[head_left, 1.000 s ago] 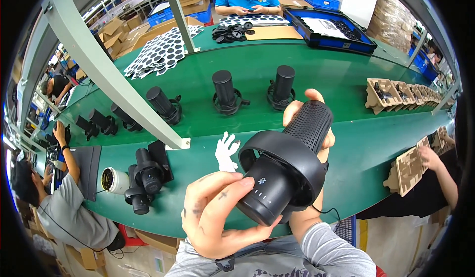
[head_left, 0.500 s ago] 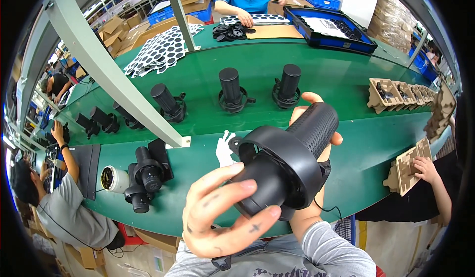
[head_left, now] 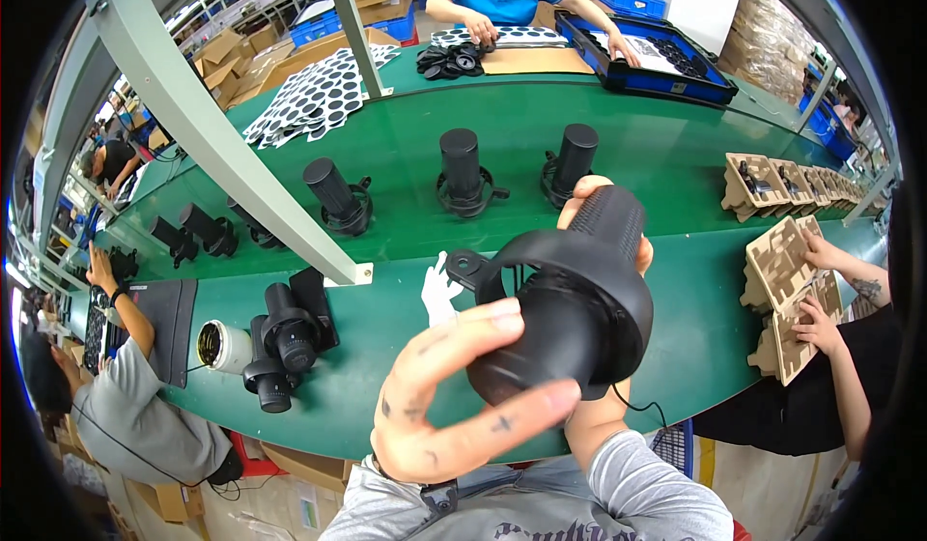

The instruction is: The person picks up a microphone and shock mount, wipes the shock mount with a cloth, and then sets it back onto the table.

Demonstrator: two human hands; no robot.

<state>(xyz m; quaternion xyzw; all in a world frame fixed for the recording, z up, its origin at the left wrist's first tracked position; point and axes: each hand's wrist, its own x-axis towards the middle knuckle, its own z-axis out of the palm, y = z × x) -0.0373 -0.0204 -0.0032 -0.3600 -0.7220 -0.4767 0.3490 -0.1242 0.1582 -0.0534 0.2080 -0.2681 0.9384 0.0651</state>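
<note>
A black cylindrical device [head_left: 550, 333] with a wide ring-shaped collar and a dimpled barrel is held up over the near table. My right hand [head_left: 589, 188] grips the dimpled barrel from behind, its palm mostly hidden by the device. Around the smooth rounded near end curve the fingers and thumb of my left hand [head_left: 435, 396]. A small tab with a hole sticks out from the collar on the left. Behind it on the table lies a white glove [head_left: 441, 290].
Similar black devices [head_left: 460, 169] stand in a row on the green bench. Two more devices [head_left: 290, 328] lie at left beside a white tub [head_left: 224, 348]. A metal post [head_left: 232, 155] slants down to the table. Co-workers sit left, across and right, with moulded pulp trays [head_left: 782, 270] at right.
The device has turned, bringing its rounded end further toward me, and my left fingers have shifted on it. Across the bench, a co-worker reaches into the blue crate; another at right handles an opened tray.
</note>
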